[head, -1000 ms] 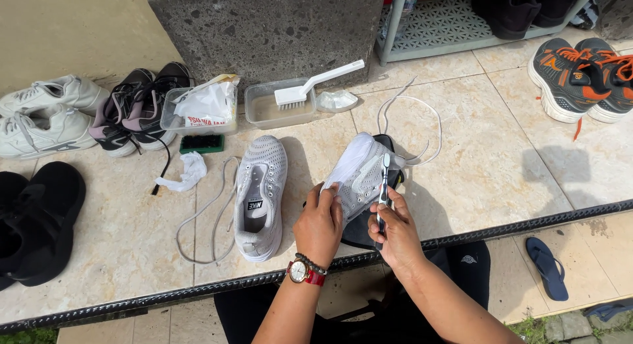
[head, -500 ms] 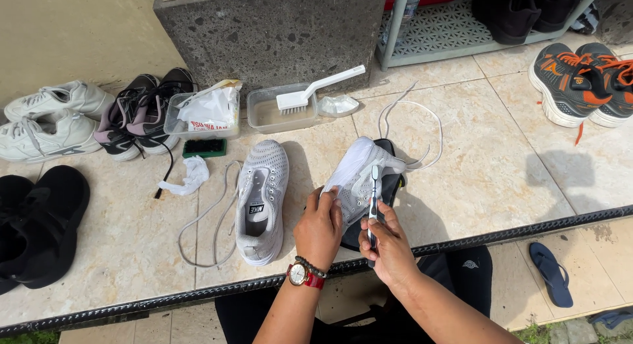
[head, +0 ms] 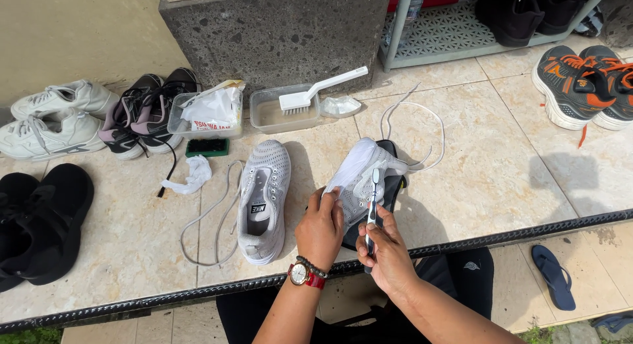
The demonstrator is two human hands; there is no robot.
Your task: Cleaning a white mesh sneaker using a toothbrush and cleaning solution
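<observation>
My left hand (head: pixel 321 227), with a watch and bead bracelet at the wrist, grips a light grey mesh shoe (head: pixel 361 176) tipped on its side over a black pad (head: pixel 393 186). My right hand (head: pixel 384 250) holds a toothbrush (head: pixel 372 205) upright, its bristled head against the shoe's side. The matching grey shoe (head: pixel 262 199) lies flat to the left, laces removed, with a loose grey lace (head: pixel 210 215) beside it.
A clear tub with a white scrub brush (head: pixel 316 90), another tub holding a plastic bag (head: pixel 211 110), a crumpled cloth (head: pixel 188 179), a white lace (head: pixel 415 130). White, pink-black and black shoes at left, orange-black shoes (head: pixel 583 84) at right, a blue sandal (head: pixel 554 275) below the ledge.
The view has shifted slightly. My right hand has slid the toothbrush along the side of the shoe while my left hand keeps holding it.
</observation>
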